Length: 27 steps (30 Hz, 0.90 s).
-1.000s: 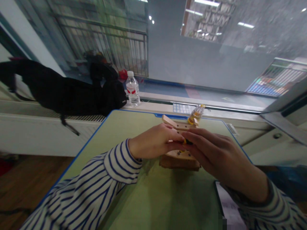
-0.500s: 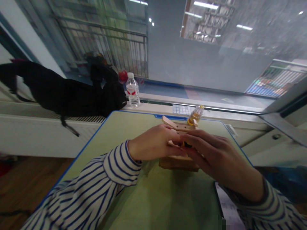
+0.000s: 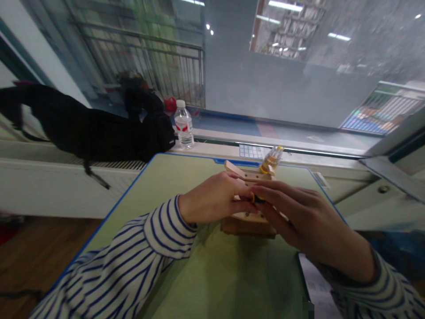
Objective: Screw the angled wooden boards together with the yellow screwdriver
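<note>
A small wooden frame point(image 3: 247, 177) of pale slats stands on a darker wooden base point(image 3: 247, 228) in the middle of the green table point(image 3: 186, 177). My left hand point(image 3: 212, 201) grips the slats from the left, fingers curled round them. From the right, my right hand point(image 3: 299, 217) meets it, fingertips pinched on a small yellow and black piece point(image 3: 257, 199) against the frame. A yellow transparent part point(image 3: 271, 158) sticks up at the frame's far end. Both sleeves are striped blue and white.
A black backpack point(image 3: 93, 128) lies on the window ledge at the left, with a clear water bottle point(image 3: 183, 124) beside it. A gridded card point(image 3: 250, 151) lies on the ledge behind the frame. A paper sheet point(image 3: 315, 283) sits at the table's right front edge.
My right fingertips have shifted slightly on the small yellow and black piece. Otherwise both hands and the frame stay where they were.
</note>
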Motion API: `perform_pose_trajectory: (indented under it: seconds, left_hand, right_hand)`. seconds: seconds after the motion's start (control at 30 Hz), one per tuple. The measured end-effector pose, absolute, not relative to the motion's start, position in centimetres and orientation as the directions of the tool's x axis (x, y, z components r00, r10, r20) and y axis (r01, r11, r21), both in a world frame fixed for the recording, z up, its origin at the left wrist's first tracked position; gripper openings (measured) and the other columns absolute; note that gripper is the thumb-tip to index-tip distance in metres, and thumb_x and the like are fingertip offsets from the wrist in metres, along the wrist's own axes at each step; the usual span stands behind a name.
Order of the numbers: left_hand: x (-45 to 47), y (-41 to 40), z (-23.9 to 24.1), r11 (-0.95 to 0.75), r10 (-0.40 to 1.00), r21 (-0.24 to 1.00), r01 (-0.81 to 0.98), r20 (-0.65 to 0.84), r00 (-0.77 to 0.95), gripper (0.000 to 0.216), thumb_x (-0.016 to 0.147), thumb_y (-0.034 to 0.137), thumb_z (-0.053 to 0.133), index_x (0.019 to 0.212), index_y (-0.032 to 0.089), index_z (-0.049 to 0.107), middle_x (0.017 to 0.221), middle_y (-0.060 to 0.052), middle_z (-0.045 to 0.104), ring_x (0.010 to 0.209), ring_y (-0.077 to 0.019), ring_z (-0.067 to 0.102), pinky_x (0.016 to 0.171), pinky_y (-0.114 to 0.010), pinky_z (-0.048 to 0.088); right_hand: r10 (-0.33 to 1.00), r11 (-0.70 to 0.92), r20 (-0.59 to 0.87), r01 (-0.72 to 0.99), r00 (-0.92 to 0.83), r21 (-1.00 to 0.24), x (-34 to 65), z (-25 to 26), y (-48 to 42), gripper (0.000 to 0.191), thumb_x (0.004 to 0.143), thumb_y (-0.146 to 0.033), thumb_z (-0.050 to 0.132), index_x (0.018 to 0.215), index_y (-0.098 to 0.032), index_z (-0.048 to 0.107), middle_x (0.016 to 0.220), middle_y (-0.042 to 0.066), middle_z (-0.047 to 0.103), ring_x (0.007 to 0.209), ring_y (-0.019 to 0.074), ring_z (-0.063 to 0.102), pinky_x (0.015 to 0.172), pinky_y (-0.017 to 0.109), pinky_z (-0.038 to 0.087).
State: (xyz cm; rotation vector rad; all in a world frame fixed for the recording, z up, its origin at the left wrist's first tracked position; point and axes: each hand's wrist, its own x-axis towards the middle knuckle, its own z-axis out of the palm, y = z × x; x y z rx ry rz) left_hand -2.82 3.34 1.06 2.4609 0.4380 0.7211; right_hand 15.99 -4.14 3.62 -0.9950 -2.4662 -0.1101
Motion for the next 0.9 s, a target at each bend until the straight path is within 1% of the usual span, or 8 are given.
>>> perform_pose_trajectory:
  seconds: [0.13, 0.2, 0.3, 0.43, 0.6, 0.8, 0.9]
  left_hand:
    - [-2.85, 3.45, 0.98, -0.806, 0.436, 0.567, 0.168, 0.378, 0.817, 0.017, 0.083, 0.030, 0.059, 0.088, 0.018, 0.070, 0.091, -0.005, 0.069, 0.095, -0.0174, 0.061, 0.089, -0.030, 0.044]
    - [-2.85, 3.48, 1.00, -0.807, 0.433, 0.564, 0.173, 0.367, 0.823, 0.018, 0.084, 0.032, 0.058, 0.085, 0.018, 0.069, 0.087, -0.005, 0.068, 0.092, -0.0172, 0.061, 0.087, -0.029, 0.044]
    - [-2.81, 3.51, 1.04, -0.806, 0.426, 0.568, 0.166, 0.363, 0.829, 0.019, 0.085, 0.032, 0.056, 0.085, 0.018, 0.069, 0.084, -0.004, 0.068, 0.090, -0.0166, 0.061, 0.086, -0.029, 0.045]
    - [-2.69, 3.59, 0.99, -0.810, 0.394, 0.572, 0.130, 0.365, 0.844, 0.020, 0.087, 0.031, 0.054, 0.088, 0.018, 0.069, 0.087, -0.004, 0.068, 0.092, -0.0158, 0.060, 0.088, -0.030, 0.043]
    - [-2.65, 3.60, 1.01, -0.804, 0.369, 0.585, 0.103, 0.356, 0.859, 0.019, 0.088, 0.029, 0.053, 0.093, 0.018, 0.068, 0.095, -0.005, 0.068, 0.097, -0.0156, 0.059, 0.091, -0.030, 0.042]
    - [-2.84, 3.37, 1.25, -0.817, 0.424, 0.546, 0.185, 0.352, 0.835, 0.022, 0.086, 0.034, 0.055, 0.086, 0.018, 0.069, 0.085, -0.004, 0.068, 0.091, -0.0161, 0.061, 0.087, -0.029, 0.044]
    - [-2.77, 3.21, 1.30, -0.822, 0.434, 0.537, 0.190, 0.375, 0.819, 0.022, 0.084, 0.037, 0.057, 0.086, 0.019, 0.069, 0.088, -0.004, 0.069, 0.094, -0.0166, 0.061, 0.088, -0.030, 0.044]
  right_hand:
    - [0.622, 0.722, 0.469, 0.691, -0.627, -0.034, 16.13, 3.41, -4.12, 0.032, 0.090, -0.019, 0.048, 0.122, -0.015, 0.049, 0.125, 0.011, 0.058, 0.106, 0.0191, 0.059, 0.087, 0.035, 0.052]
    - [0.619, 0.720, 0.470, 0.693, -0.630, -0.019, 16.13, 3.40, -4.17, 0.032, 0.090, -0.018, 0.048, 0.122, -0.014, 0.049, 0.124, 0.011, 0.058, 0.104, 0.0192, 0.060, 0.086, 0.034, 0.052]
    - [0.621, 0.718, 0.467, 0.696, -0.629, -0.017, 16.02, 3.49, -4.32, 0.032, 0.090, -0.019, 0.048, 0.121, -0.014, 0.050, 0.123, 0.011, 0.059, 0.103, 0.0196, 0.060, 0.086, 0.034, 0.052]
    - [0.625, 0.710, 0.477, 0.704, -0.617, -0.019, 15.83, 3.55, -4.39, 0.029, 0.090, -0.020, 0.049, 0.118, -0.013, 0.052, 0.116, 0.012, 0.062, 0.099, 0.0201, 0.062, 0.083, 0.035, 0.053]
    - [0.635, 0.707, 0.468, 0.707, -0.615, -0.030, 15.87, 3.44, -4.33, 0.029, 0.091, -0.021, 0.047, 0.119, -0.013, 0.052, 0.117, 0.012, 0.060, 0.099, 0.0202, 0.061, 0.082, 0.036, 0.053]
    - [0.625, 0.719, 0.478, 0.694, -0.617, -0.045, 15.83, 3.61, -4.37, 0.029, 0.091, -0.023, 0.047, 0.118, -0.014, 0.052, 0.117, 0.011, 0.061, 0.100, 0.0194, 0.061, 0.082, 0.035, 0.054]
    - [0.633, 0.721, 0.470, 0.689, -0.615, -0.069, 15.70, 3.68, -4.27, 0.028, 0.091, -0.024, 0.047, 0.117, -0.014, 0.053, 0.115, 0.010, 0.062, 0.100, 0.0183, 0.061, 0.084, 0.034, 0.053]
